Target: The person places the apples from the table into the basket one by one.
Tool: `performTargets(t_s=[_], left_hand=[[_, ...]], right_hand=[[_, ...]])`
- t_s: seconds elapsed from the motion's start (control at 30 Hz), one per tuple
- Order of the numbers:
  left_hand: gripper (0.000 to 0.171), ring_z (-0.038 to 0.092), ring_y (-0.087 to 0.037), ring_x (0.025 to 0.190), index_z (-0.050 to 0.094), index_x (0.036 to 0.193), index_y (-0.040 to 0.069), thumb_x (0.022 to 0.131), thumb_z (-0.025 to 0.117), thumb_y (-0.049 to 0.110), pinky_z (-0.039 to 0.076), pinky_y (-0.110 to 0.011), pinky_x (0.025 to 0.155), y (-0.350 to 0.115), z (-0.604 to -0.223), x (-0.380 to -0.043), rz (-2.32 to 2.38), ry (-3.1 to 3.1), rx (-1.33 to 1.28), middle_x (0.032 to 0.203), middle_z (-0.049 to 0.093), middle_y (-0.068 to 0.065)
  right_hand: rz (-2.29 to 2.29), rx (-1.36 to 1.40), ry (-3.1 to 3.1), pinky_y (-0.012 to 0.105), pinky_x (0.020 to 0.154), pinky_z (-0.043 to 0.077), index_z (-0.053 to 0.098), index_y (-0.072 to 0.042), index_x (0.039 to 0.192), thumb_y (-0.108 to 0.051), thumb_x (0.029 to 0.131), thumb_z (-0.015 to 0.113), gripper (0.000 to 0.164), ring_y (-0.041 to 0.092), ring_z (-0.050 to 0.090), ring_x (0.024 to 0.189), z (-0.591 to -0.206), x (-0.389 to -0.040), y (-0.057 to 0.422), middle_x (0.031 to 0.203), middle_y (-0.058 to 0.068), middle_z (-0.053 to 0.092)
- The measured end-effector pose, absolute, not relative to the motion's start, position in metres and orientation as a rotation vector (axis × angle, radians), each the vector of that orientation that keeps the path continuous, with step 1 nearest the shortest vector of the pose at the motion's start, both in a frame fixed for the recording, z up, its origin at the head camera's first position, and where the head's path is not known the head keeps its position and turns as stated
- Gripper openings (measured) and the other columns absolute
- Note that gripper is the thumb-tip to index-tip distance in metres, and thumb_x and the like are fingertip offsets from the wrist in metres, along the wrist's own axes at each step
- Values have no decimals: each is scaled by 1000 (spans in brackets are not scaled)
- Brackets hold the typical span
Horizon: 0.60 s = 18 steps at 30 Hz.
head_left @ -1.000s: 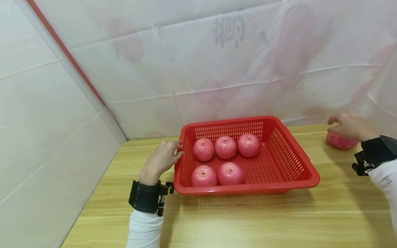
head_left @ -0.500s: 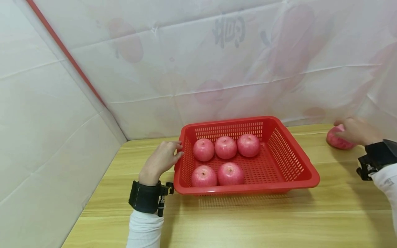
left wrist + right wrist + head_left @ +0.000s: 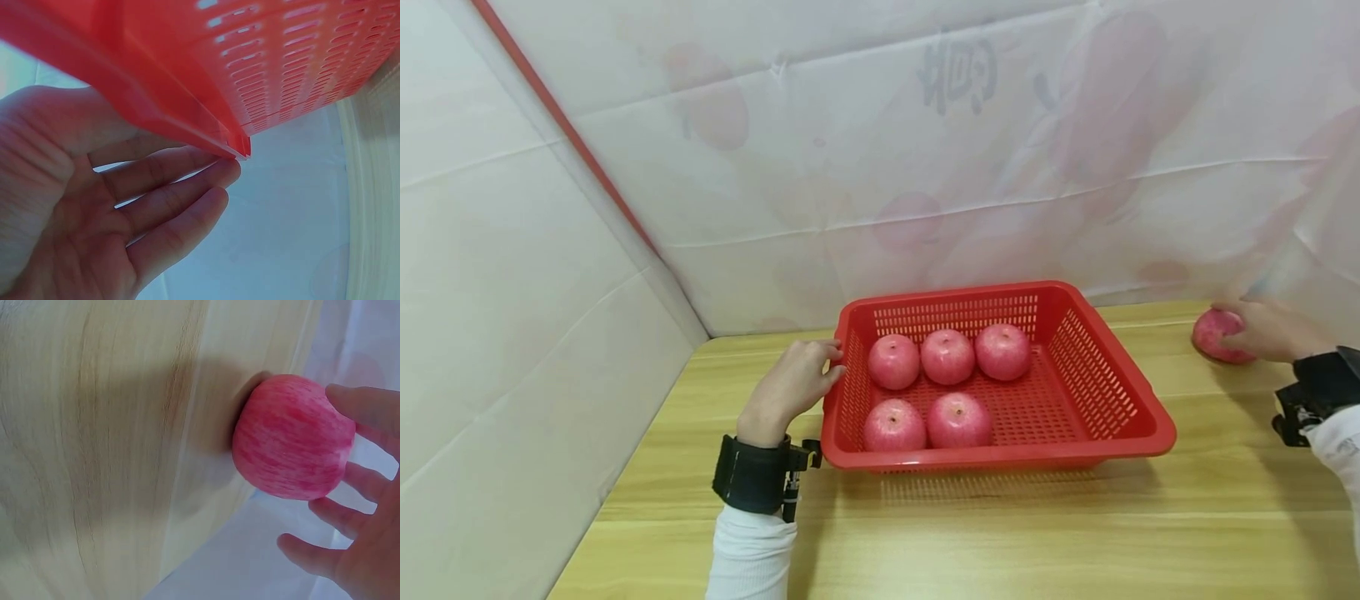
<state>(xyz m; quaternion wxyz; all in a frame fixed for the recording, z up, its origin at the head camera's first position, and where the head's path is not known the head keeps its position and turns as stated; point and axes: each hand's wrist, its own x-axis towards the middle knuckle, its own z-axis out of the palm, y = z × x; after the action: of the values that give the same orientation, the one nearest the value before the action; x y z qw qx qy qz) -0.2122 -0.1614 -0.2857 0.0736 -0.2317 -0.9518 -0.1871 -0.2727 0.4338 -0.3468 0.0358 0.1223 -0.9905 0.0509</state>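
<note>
A red plastic basket (image 3: 1120, 450) with slotted walls stands mid-table, holding several pink-red apples (image 3: 959, 421) in two rows on its left side. At the basket's left rim is my left hand (image 3: 790, 379). In the left wrist view its long, loosely extended fingers (image 3: 181, 234) touch the underside of the rim; the thumb tip is hidden behind the rim. Far to the right, a single striped apple (image 3: 294, 437) rests on the table by the back edge. My right hand (image 3: 1273, 329) holds it from its right side, thumb and fingers around it, the little finger standing apart.
The light wooden table (image 3: 1000, 542) meets a white printed cloth (image 3: 925, 167) behind and at the sides. A red strip (image 3: 565, 125) runs down the back left corner. Black straps with small cameras are on both wrists.
My right hand has come down from above the lone apple to its right side, uncovering more of it. The left hand and the basket stay where they were.
</note>
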Motion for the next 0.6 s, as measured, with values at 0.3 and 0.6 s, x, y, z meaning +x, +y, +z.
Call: performTargets(t_s=[0.3,0.6], left_hand=[[18,47,-11,53,66,99,0,84,61,7,42,-23,45,-161,-286,-212,-559,-2866,-685,115,58,-18],[20,47,-11,53,65,101,-1,84,61,7,43,-23,46,-163,-286,-212,-564,-2873,-673,114,59,-18]], right_hand=[[168,353,-3076,62,73,43,44,21,104,-15,71,69,54,44,49,80,-339,-269,430,92,39,50],[201,382,-3136,51,65,47,57,8,93,-24,62,76,48,33,51,73,-330,-270,413,83,24,57]])
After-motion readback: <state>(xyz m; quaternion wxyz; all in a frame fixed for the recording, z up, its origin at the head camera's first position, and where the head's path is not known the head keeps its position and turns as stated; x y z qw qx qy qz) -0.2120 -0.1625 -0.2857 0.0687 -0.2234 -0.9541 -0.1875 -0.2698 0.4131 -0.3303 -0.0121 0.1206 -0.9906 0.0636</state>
